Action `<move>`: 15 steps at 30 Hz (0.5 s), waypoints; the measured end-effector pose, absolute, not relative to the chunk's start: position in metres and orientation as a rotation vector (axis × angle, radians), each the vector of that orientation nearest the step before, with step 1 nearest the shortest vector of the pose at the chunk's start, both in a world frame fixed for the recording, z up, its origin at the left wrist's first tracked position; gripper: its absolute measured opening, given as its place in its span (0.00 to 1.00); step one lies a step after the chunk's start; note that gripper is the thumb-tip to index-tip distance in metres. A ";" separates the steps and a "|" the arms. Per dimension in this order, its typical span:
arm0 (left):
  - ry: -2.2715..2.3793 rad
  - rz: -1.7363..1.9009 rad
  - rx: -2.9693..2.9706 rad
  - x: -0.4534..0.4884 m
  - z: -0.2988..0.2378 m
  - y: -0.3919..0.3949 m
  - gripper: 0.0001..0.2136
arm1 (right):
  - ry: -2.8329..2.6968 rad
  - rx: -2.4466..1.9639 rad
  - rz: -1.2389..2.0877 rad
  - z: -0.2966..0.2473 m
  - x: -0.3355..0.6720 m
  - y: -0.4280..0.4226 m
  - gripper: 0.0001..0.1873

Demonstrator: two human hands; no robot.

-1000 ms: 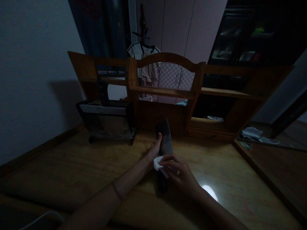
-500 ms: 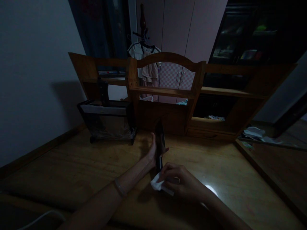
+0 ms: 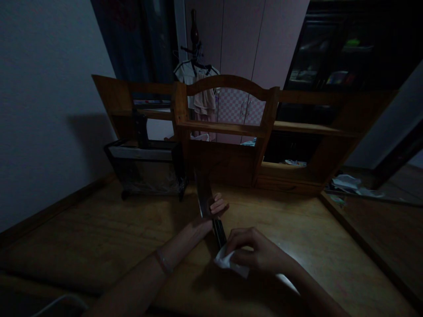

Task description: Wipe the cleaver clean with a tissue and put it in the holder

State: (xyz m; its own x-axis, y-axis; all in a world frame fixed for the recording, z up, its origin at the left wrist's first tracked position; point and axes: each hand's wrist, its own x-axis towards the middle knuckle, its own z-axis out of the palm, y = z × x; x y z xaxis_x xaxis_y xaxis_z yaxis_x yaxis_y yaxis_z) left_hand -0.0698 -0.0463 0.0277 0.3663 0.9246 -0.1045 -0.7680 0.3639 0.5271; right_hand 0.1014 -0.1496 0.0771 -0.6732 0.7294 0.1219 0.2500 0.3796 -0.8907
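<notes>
A kitchen knife with a broad, dark, shiny blade (image 3: pixel 203 193) and a black handle (image 3: pixel 219 233) is held tilted above the wooden desk, blade pointing away from me. My left hand (image 3: pixel 217 208) is closed around the blade near the handle, fingers showing on its right side. At the butt of the handle, my right hand (image 3: pixel 251 247) pinches a crumpled white tissue (image 3: pixel 225 259), which touches the handle end. Part of the tissue hangs below my fingers. The light is dim, so the blade's outline is hard to see.
The wooden desk (image 3: pixel 139 224) runs back to a shelf unit (image 3: pixel 221 127). A black-framed box (image 3: pixel 145 169) with clear plastic on its front stands at the left. White papers or bags (image 3: pixel 346 181) lie beyond the right edge. A white cable (image 3: pixel 62 299) shows at lower left.
The knife has turned, its tip swinging left and its handle end moving right. My left fingers now show over the blade's right side. The right hand and tissue have shifted slightly right and down.
</notes>
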 end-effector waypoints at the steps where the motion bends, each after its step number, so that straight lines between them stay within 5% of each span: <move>1: 0.420 1.132 0.431 -0.070 0.026 -0.046 0.12 | -2.093 -0.863 1.191 0.078 0.101 -0.148 0.08; 8: 0.354 1.141 0.446 -0.063 0.013 -0.039 0.08 | -1.910 -0.952 0.677 0.075 0.092 -0.143 0.11; 15: 0.314 1.160 0.497 -0.058 0.008 -0.027 0.13 | -2.095 -0.883 0.627 0.058 0.087 -0.136 0.14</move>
